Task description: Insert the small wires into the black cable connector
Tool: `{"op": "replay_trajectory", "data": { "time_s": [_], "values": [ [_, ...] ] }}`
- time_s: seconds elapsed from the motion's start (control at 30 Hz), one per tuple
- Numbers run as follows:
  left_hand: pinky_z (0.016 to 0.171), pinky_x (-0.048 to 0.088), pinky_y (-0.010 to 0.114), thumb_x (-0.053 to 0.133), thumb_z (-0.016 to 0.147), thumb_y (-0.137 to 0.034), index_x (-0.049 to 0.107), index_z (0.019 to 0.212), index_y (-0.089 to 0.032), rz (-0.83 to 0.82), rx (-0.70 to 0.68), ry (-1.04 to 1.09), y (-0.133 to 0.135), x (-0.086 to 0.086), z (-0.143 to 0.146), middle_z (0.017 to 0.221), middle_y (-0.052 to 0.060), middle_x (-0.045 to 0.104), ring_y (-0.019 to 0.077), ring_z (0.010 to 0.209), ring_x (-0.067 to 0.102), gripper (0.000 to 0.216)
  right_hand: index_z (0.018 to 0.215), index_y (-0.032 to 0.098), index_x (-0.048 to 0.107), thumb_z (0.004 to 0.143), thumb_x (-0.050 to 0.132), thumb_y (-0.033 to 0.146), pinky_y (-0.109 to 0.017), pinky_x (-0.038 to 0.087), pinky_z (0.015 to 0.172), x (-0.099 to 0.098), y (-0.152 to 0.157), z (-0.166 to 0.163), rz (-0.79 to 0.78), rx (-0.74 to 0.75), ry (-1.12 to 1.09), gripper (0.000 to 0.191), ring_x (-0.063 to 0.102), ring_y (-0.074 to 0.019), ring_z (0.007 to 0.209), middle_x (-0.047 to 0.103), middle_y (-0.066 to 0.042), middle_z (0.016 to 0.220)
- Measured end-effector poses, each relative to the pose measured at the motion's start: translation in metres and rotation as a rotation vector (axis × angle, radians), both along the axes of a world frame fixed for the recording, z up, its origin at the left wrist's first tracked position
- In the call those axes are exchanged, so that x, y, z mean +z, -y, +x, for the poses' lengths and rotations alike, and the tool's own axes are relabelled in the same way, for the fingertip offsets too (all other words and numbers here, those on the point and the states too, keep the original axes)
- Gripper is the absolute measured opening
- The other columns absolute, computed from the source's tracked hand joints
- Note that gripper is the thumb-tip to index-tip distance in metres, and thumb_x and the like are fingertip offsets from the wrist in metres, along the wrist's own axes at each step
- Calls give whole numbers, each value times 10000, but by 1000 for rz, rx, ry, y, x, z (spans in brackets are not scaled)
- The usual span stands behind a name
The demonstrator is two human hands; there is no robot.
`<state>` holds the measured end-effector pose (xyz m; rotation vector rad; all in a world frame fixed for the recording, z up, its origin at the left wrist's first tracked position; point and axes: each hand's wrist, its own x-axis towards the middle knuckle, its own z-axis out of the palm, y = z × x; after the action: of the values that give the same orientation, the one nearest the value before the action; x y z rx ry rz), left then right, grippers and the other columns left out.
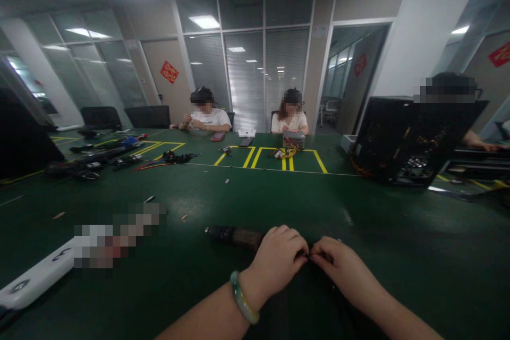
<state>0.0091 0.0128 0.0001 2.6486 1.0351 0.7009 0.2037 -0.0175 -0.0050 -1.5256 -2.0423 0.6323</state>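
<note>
My left hand, with a green-and-yellow bangle at its wrist, is closed, its thumb and fingers pinched together. Close beside it, fingertips nearly meeting, my right hand pinches too. Whatever sits between the fingertips is small and dark, mostly hidden by the fingers. A long dark object with a black, ribbed end and a small metal tip lies on the green tabletop; its brownish middle runs behind my left hand.
A long white object reaches in from the left. Farther off lie black cables, coloured wires and a grey box with wires. A black computer case stands right. Two people sit opposite; another person is behind the case.
</note>
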Motion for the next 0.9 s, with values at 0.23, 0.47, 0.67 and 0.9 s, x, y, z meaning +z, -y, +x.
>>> {"op": "replay_trajectory", "data": {
  "time_s": [0.23, 0.47, 0.67, 0.9],
  "values": [
    [792, 378, 321, 734, 804, -213, 580, 906, -221, 12, 13, -13, 0, 2, -1, 931, -28, 610, 188, 912, 519, 185, 805, 239, 682, 869, 561, 282, -242, 370, 593, -2, 0, -4, -65, -78, 18, 143, 576, -152, 670, 641, 16, 747],
    [790, 379, 323, 724, 826, -299, 577, 885, -214, 17, 20, -35, -1, 3, -2, 903, -19, 609, 189, 898, 529, 179, 821, 219, 691, 884, 541, 341, -234, 395, 604, -7, -2, -4, -156, -89, -136, 204, 613, -159, 712, 666, 11, 766],
    [807, 385, 324, 708, 828, -259, 580, 888, -210, 11, -12, -29, -1, 6, -3, 925, -13, 608, 192, 920, 530, 150, 784, 194, 673, 863, 557, 326, -238, 402, 614, -4, -3, -2, -155, -53, -153, 193, 601, -168, 711, 656, 2, 749],
    [785, 389, 324, 763, 788, -286, 576, 889, -214, -14, 20, -28, -4, 2, -1, 919, -19, 611, 197, 906, 534, 225, 800, 207, 678, 869, 544, 328, -235, 386, 581, -6, -2, -2, -138, -82, -90, 194, 596, -161, 682, 658, 1, 765]
  ]
}}
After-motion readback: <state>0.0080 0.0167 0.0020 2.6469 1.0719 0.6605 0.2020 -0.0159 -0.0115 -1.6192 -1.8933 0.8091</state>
